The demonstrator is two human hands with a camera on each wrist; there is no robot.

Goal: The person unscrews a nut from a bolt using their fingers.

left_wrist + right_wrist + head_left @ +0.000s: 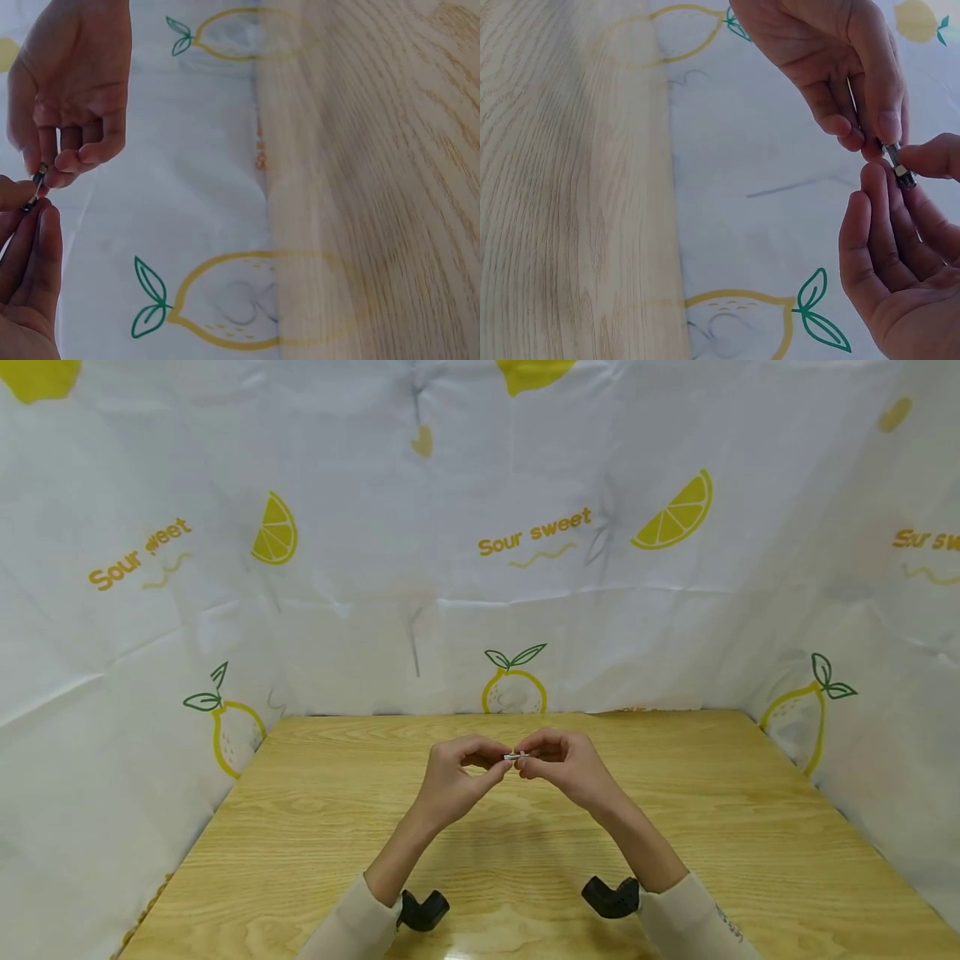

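Pinching opposite ends of a small, silvery, threaded metal bolt, the left hand and right hand each had a fingertip grip on it above the yellowish, wood-grained table.

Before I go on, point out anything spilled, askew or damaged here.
Nothing looks spilled or damaged. Only the cloth behind the table looks untidy, being creased. The small bolt between left hand and right hand is partly hidden.
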